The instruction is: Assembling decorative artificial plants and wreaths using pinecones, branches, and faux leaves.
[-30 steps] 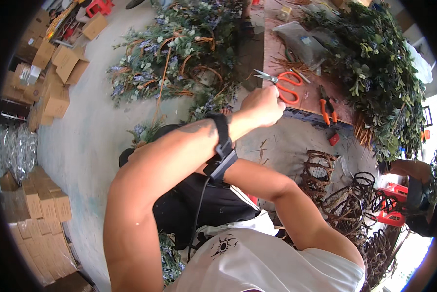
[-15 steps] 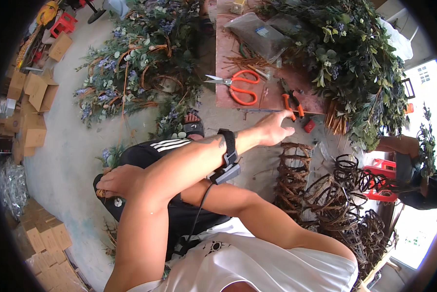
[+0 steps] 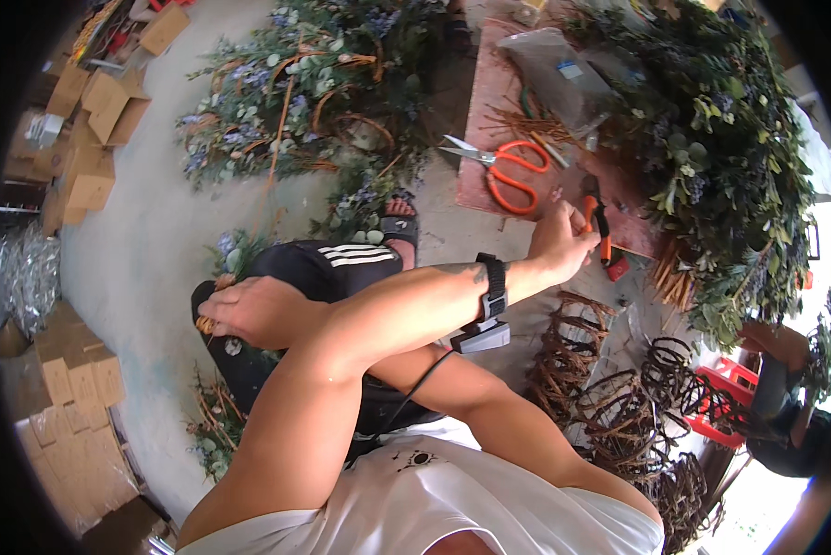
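My arms are crossed, the left forearm over the right. My left hand (image 3: 563, 242) reaches to the right, its fingers curled at the orange handle of the pliers (image 3: 604, 227), which lie at the table's near edge. Orange-handled scissors (image 3: 519, 176) lie just left of them, blades pointing left. Out to the left, my right hand (image 3: 253, 313) is closed by my knee on a wreath's brown twig part; leafy sprigs (image 3: 235, 248) show above it and more greenery (image 3: 216, 430) below. Much of this wreath is hidden by my hand and leg.
The reddish tabletop (image 3: 480, 111) bears cut twigs (image 3: 526, 125), a plastic bag (image 3: 563, 79) and heaped greenery (image 3: 720, 139). Flowered wreaths (image 3: 295, 102) lie on the floor ahead. Brown twig rings (image 3: 619, 407) stand at right, near another person (image 3: 785, 398). Cardboard boxes (image 3: 82, 370) line the left.
My left hand has moved onto the pliers' handle, its fingers curling in. My right hand keeps its hold by the knee. The whole view has shifted, with the table now further right.
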A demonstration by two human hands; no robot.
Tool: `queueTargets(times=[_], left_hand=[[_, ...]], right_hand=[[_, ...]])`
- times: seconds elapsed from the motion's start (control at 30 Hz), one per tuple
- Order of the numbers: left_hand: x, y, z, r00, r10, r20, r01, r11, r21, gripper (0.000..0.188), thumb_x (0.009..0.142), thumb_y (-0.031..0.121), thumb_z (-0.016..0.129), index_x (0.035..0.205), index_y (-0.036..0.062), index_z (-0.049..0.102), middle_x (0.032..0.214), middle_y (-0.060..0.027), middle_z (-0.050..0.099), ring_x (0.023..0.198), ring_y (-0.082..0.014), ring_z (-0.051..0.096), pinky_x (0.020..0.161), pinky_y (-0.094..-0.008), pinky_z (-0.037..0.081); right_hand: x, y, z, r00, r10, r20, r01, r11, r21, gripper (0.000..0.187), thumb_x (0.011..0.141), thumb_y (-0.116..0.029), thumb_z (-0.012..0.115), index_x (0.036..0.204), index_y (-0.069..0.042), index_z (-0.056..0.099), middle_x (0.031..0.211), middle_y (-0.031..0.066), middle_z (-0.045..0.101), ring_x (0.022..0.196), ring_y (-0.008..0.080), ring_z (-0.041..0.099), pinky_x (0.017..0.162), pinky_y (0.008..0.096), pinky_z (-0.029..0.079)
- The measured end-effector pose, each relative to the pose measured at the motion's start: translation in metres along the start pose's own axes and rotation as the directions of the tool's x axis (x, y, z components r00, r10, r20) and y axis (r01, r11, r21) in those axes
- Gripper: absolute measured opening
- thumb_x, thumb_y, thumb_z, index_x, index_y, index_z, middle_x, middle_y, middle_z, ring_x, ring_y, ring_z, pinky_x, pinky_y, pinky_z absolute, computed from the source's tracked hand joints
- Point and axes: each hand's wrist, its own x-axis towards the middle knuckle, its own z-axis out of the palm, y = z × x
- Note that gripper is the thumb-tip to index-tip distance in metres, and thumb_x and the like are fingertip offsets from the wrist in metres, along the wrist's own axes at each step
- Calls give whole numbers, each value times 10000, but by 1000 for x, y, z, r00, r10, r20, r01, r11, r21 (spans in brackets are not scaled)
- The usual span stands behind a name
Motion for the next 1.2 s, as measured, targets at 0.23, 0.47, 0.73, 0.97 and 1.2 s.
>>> queueTargets(times=[0.23,0.47,0.73,0.97,1.2], left_hand=[[-59,62,-66,903,-280,327,332,936,-115,263,975,88,669,1198,-29,593,954,-94,682,763,-163,687,677,-300,572],[-220,152,-176,926,288,246,-352,893,280,249,1001,177,658,1120,0,529,1022,-71,519,959,-192,519,881,-355,433],[-400,104,-287,639,558,-529,-272,808,523,344,925,159,749,1201,47,576,1067,-55,598,968,-166,577,878,-339,483],[-441,70,-331,811,97,-576,51,971,235,299,1039,264,609,1179,11,686,1022,-37,689,822,-91,602,768,-281,502],[-438,59,-340,881,64,-469,-70,998,6,368,1036,345,628,1150,-1,687,970,-26,692,840,-85,572,804,-273,488]], right_hand=[[5,3,9,998,-14,54,13,1000,16,358,941,-265,686,1254,-100,632,1158,100,708,1074,320,689,887,419,570],[2,0,1,985,106,138,-95,992,-85,439,959,-277,673,1353,-97,604,1276,159,679,1137,368,665,960,444,544],[-2,0,3,981,106,165,-87,990,-113,400,1014,-291,625,1345,-67,601,1302,171,661,1215,381,623,1018,450,513],[-2,-1,15,973,138,186,-116,985,-125,410,1022,-317,615,1353,-74,596,1312,189,650,1221,403,613,1005,464,510],[-3,-1,18,975,152,160,-138,986,-92,421,1023,-288,624,1376,-63,581,1300,205,651,1223,419,610,1010,460,506]])
